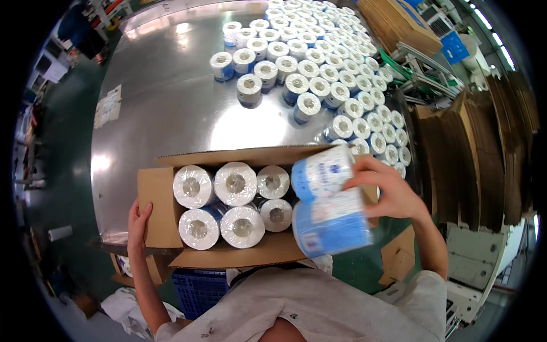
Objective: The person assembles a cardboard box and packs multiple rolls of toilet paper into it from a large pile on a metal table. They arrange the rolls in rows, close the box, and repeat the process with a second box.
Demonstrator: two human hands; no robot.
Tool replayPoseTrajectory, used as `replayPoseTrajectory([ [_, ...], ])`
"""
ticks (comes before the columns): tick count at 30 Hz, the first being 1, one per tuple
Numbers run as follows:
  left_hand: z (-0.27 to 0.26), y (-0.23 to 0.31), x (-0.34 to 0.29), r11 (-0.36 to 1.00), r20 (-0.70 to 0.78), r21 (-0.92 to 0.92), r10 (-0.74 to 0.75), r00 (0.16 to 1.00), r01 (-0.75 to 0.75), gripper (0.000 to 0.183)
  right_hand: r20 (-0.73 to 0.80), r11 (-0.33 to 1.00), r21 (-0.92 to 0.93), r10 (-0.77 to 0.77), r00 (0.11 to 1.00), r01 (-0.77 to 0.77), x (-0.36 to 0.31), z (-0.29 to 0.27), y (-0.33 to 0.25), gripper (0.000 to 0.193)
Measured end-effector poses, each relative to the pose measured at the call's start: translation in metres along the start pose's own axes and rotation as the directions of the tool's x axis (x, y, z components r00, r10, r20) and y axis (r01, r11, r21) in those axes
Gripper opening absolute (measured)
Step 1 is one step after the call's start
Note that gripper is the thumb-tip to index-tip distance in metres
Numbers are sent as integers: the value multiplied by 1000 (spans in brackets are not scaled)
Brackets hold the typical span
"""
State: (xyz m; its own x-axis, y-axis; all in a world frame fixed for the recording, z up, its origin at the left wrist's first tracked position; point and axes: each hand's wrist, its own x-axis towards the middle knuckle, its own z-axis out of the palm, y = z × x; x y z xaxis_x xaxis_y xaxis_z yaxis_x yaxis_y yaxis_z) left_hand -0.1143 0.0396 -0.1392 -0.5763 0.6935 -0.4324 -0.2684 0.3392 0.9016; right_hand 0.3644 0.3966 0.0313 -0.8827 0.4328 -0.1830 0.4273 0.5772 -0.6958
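An open cardboard box [233,155] sits at the near edge of the metal table, with several plastic-wrapped paper rolls [235,183] standing on end in two rows inside. My left hand [139,219] grips the box's left flap [159,208], thumb on the inner face and fingers behind it. Over the box's right end, my right hand [384,188] is closed around two wrapped paper rolls [330,219] in blue and white film. They are tilted and slightly blurred, and they hide that end of the box.
Many more wrapped rolls [307,68] stand packed on the metal table [154,125] at the far right. Flattened cardboard sheets [473,154] are stacked on the right. A blue plastic crate [199,290] lies below the table edge. Another person [80,28] is at the far left.
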Motion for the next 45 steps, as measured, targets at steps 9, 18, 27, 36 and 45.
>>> replayPoseTrajectory([
  [9,-29,-3,-5,981,-27,34,190,981,-189,39,94,866,-435,-230,969,248,65,134,-35,38],
  [18,-119,34,-10,942,-12,312,138,990,-127,40,214,616,-621,-461,861,484,116,179,-90,15],
  [27,-114,33,-8,918,-35,387,112,993,-90,40,114,737,-401,-549,828,544,154,241,-87,19],
  [36,-109,14,-1,841,-212,540,143,967,-6,42,-406,852,241,524,749,-465,61,53,144,44],
  [45,-139,5,9,879,-212,474,165,963,-47,33,-471,689,-324,477,742,-648,112,180,281,46],
])
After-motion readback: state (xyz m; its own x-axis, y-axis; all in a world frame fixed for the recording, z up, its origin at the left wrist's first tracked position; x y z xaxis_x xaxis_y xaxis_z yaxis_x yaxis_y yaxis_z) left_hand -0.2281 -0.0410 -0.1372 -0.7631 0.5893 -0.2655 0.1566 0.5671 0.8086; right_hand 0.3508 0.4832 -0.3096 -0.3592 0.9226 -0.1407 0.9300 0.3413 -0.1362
